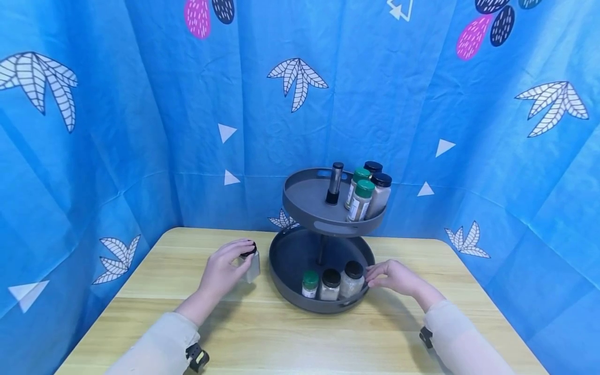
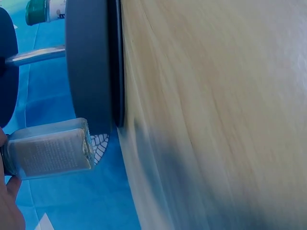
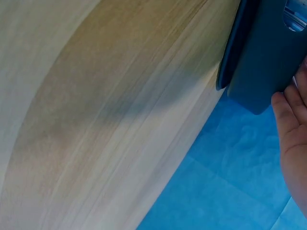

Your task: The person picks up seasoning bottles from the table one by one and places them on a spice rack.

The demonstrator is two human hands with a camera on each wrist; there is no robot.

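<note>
My left hand (image 1: pixel 227 264) grips a clear square glass jar (image 1: pixel 253 269) by its black lid, left of a dark grey two-tier turntable. In the left wrist view, the jar (image 2: pixel 50 148) has printing on its side and hangs clear of the table. Fingers of my right hand (image 1: pixel 395 277) touch the right rim of the lower tier (image 1: pixel 292 296). The right wrist view shows that hand (image 3: pixel 295 129) against the tier's outer wall (image 3: pixel 261 62), its fingers fairly straight. On the lower tier stand a green-capped jar (image 1: pixel 310 284) and two black-lidded jars (image 1: pixel 330 286).
The upper tier (image 1: pixel 304 195) overhangs the lower one. It bears a slim dark cylinder (image 1: pixel 335 183), green-capped spice bottles (image 1: pixel 360 202) and black-lidded jars (image 1: pixel 379 194). A wooden table (image 1: pixel 290 338) lies beneath, with a blue patterned curtain (image 1: pixel 300 135) behind and at both sides.
</note>
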